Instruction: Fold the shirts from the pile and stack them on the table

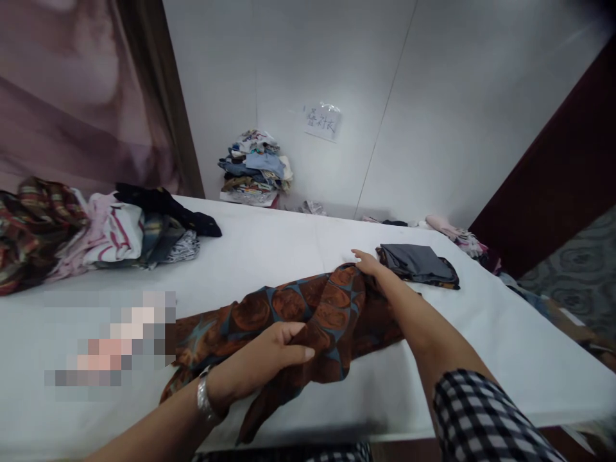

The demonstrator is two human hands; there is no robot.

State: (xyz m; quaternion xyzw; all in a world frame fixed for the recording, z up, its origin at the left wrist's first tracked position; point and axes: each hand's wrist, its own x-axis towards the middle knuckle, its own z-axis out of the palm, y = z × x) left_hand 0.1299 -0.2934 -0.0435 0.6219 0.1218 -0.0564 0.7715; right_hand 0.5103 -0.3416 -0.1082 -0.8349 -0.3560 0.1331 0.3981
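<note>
A brown shirt [289, 305] with a round pattern and blue-grey patches lies bunched lengthwise across the white table. My left hand [272, 353] pinches its near side between thumb and fingers, lifting a fold of the cloth. Farther out, my right hand [369, 264] grips the shirt's far edge, one finger pointing outward. Part of the cloth is hidden beneath my right forearm. One loose end hangs toward the table's front edge. Just beyond my right hand lies a folded dark grey garment [414, 262] on top of another dark one.
Heaped clothes [115, 231] lie at the table's left. A tall stack of clothes [255, 163] stands behind the white table [269, 234], against the wall. More garments [457, 237] lie past its right edge. A blurred patch [115, 343] covers something at left. A paper sign [322, 122] hangs on the wall.
</note>
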